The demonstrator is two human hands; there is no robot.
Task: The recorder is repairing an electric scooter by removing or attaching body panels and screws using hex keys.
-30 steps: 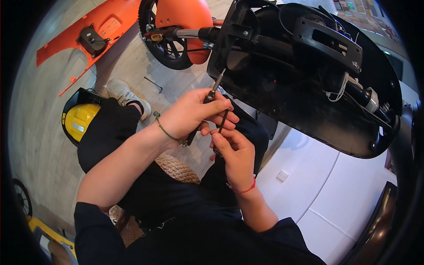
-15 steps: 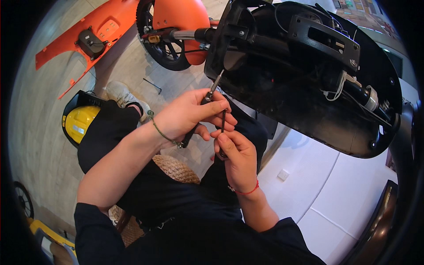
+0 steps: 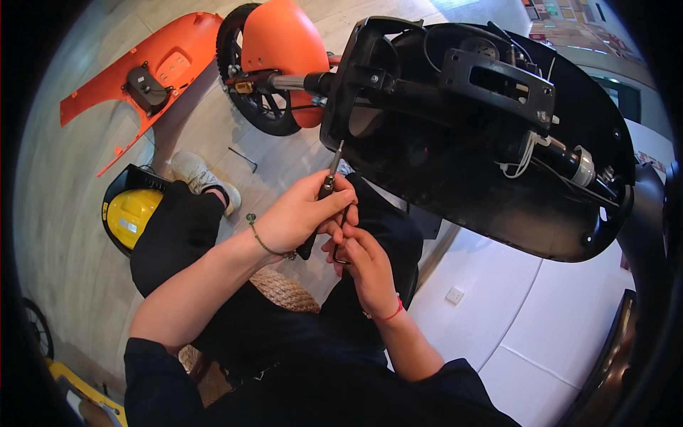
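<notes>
My left hand (image 3: 307, 208) is closed around a screwdriver (image 3: 326, 187) with a dark handle and a metal shaft pointing up and away. The handle's lower end comes out below the palm. Close against it, my right hand (image 3: 371, 272) pinches a thin black hex key (image 3: 342, 261), its bent end showing below the fingers. The key's upper part runs up to my left fingertips, which seem to touch it; the fingers partly hide it. Beyond both hands is a large black shell (image 3: 455, 167) of a two-wheeled vehicle, with a slotted metal bracket (image 3: 530, 107) and cables.
An orange fender (image 3: 284, 39) over a black-tyred wheel (image 3: 229, 53) stands far ahead. On the floor lie an orange panel (image 3: 188, 46), another hex key (image 3: 244, 158) and a yellow helmet (image 3: 134, 213). A white wall (image 3: 462, 341) with a socket is at right.
Both hands have shifted a little left and down in the view. The hex key's bent end now shows below my right fingers. My left hand still holds the screwdriver.
</notes>
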